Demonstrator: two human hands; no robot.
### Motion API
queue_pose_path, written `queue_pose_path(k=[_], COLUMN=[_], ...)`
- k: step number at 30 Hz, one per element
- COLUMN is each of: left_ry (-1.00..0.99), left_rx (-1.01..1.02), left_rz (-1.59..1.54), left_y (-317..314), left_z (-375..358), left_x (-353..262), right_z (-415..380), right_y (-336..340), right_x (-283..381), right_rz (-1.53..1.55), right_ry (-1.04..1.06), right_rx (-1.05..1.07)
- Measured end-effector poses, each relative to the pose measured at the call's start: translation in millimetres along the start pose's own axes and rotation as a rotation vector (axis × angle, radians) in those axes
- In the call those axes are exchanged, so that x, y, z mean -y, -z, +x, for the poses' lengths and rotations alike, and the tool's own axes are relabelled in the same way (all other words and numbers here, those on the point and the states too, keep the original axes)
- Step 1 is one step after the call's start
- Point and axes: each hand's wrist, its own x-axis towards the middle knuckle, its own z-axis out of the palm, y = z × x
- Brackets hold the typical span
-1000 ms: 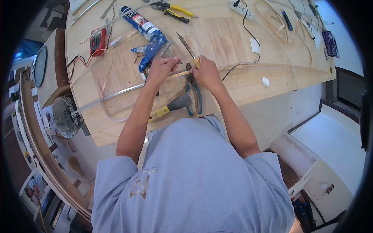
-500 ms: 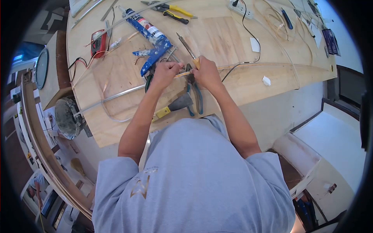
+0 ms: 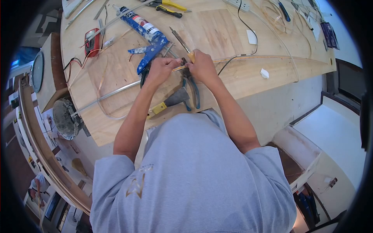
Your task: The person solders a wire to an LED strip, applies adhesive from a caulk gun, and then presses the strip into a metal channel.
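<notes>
My right hand (image 3: 203, 66) is closed around the yellow handle of a soldering iron (image 3: 179, 39), its metal tip pointing up and left. Pinched in my left hand (image 3: 161, 70) is a thin orange-and-white strip (image 3: 179, 68), which runs between my two hands; a similar strip (image 3: 272, 57) extends to the right. Pliers with blue handles (image 3: 196, 93) lie just below my hands. A scraper (image 3: 175, 97) with a yellow handle rests beside them. Up and left of my left hand is a blue caulking gun (image 3: 153, 48). A metal tube (image 3: 112, 92) reaches my left wrist.
On the wooden table (image 3: 256, 83) lie a red multimeter (image 3: 92, 42), yellow-black snips (image 3: 171, 8), a power strip (image 3: 237, 4), white scraps (image 3: 264, 73) and coiled strip. A bucket (image 3: 66, 118) stands beyond the left edge. Another person (image 3: 39, 185) is far off at lower left.
The table and tools have shifted slightly up and left in view. Both hands keep their holds, close together. The distant person at lower left appears in a slightly different pose.
</notes>
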Motion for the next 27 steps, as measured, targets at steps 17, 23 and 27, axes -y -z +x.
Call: queue_pose_path(k=[17,23,27], left_ry=[0.053,-0.013,-0.058], left_rx=[0.089,0.01,-0.036], left_rz=[0.109,0.095,0.143], left_y=[4.2,-1.8,-4.6], left_z=[4.7,0.0,2.3], left_x=[6.4,6.1,13.7], right_z=[1.6,1.3,1.3], right_y=[-4.8,-6.2,-5.9], right_x=[-3.7,-5.2,-4.8], right_rz=[0.017,0.008,0.014], right_ry=[0.009,0.022,0.009], right_rx=[-0.027,-0.04,-0.034])
